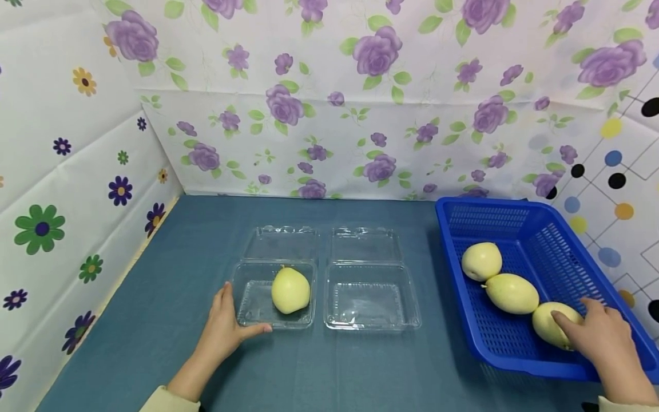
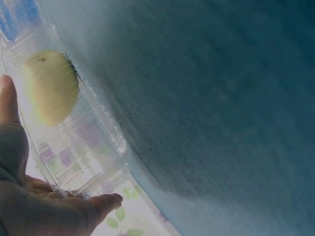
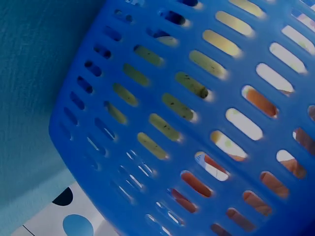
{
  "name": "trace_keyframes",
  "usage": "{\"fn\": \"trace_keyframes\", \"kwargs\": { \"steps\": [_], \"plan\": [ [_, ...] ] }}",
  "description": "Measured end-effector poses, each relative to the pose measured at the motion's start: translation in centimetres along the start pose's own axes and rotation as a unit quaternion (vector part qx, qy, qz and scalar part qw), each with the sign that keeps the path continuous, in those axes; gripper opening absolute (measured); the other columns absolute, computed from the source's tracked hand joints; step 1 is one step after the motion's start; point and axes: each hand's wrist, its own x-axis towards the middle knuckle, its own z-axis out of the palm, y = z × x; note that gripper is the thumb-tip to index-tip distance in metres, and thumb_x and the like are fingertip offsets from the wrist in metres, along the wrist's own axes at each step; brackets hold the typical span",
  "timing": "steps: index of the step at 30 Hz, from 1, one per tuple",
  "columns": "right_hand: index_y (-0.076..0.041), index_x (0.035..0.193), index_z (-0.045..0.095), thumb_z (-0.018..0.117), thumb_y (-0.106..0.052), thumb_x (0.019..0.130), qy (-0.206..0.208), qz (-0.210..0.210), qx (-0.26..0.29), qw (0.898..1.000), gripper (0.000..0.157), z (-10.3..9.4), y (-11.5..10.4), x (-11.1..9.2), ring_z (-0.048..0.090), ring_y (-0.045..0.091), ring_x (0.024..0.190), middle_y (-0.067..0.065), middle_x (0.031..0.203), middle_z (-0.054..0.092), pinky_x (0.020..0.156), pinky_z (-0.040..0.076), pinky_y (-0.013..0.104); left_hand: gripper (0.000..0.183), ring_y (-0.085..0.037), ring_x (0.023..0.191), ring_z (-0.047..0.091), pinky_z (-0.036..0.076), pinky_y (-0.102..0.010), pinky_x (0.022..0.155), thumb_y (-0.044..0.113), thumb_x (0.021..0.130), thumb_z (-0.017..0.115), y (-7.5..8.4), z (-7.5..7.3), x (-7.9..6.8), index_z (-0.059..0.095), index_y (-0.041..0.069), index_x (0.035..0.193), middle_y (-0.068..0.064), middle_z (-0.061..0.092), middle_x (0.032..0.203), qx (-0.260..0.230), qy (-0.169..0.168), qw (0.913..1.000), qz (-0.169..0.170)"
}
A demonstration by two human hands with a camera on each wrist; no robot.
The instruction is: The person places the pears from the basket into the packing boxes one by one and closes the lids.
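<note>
A pale yellow-green pear [image 1: 290, 290] lies in the base of the left clear plastic clamshell box [image 1: 252, 317], whose lid is folded back. My left hand [image 1: 226, 320] spreads around that box's near left corner, thumb along the front and fingers along the left side. In the left wrist view, the hand [image 2: 44, 196] lies close against the box wall. Inside the blue basket [image 1: 465, 320], my right hand [image 1: 607, 337] grips the nearest pear [image 1: 551, 323], thumb across its top. The right wrist view shows that pear only through the basket slots.
Beside the left box stands a second clear clamshell box [image 1: 370, 297], lid back, nothing inside. Two more pears, one at the back [image 1: 481, 261] and one in the middle [image 1: 512, 293], lie in the basket. Patterned sheets [image 1: 329, 114] wall the blue-green table [image 1: 195, 240].
</note>
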Motion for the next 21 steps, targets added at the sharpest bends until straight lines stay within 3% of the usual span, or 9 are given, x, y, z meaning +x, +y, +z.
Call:
{"fn": "trace_keyframes", "kwargs": {
  "steps": [5,12,17,21],
  "plan": [
    [0.024,0.132,0.025,0.06,-0.04,0.089,-0.008,-0.018,-0.017,1.0,0.085,0.6,0.8,0.3,0.027,0.066,0.113,0.05,0.124,0.025,0.091,0.031,0.074,0.134,-0.057,0.133,0.021,0.033,-0.065,0.101,0.056,0.062,0.082,0.1,0.0,0.0,0.005,-0.015,0.146,-0.039,0.012,0.148,0.002,-0.002,1.0,0.002],
    [0.026,0.128,0.027,0.074,-0.038,0.076,-0.022,-0.062,-0.025,0.998,0.094,0.9,1.8,1.3,0.026,0.064,0.112,0.051,0.119,0.029,0.095,0.024,0.073,0.133,-0.057,0.133,0.021,0.033,-0.065,0.102,0.056,0.062,0.082,0.1,0.2,0.0,0.007,-0.016,0.146,-0.039,0.012,0.148,0.001,0.0,1.0,0.01],
    [0.025,0.126,0.027,0.078,-0.04,0.072,-0.042,-0.119,-0.017,0.992,0.098,0.8,2.3,1.7,0.03,0.063,0.105,0.05,0.115,0.033,0.087,0.028,0.072,0.134,-0.057,0.132,0.021,0.033,-0.065,0.102,0.055,0.061,0.083,0.1,0.3,0.0,0.007,-0.016,0.146,-0.039,0.013,0.147,-0.001,0.004,0.9999,0.011],
    [0.025,0.126,0.025,0.081,-0.043,0.068,-0.059,-0.129,-0.013,0.99,0.105,0.6,2.2,1.8,0.032,0.063,0.102,0.05,0.113,0.034,0.081,0.033,0.07,0.134,-0.057,0.133,0.021,0.032,-0.065,0.102,0.054,0.061,0.083,0.1,0.4,0.0,0.006,-0.016,0.146,-0.039,0.013,0.147,-0.002,0.005,0.9999,0.012]
  ]
}}
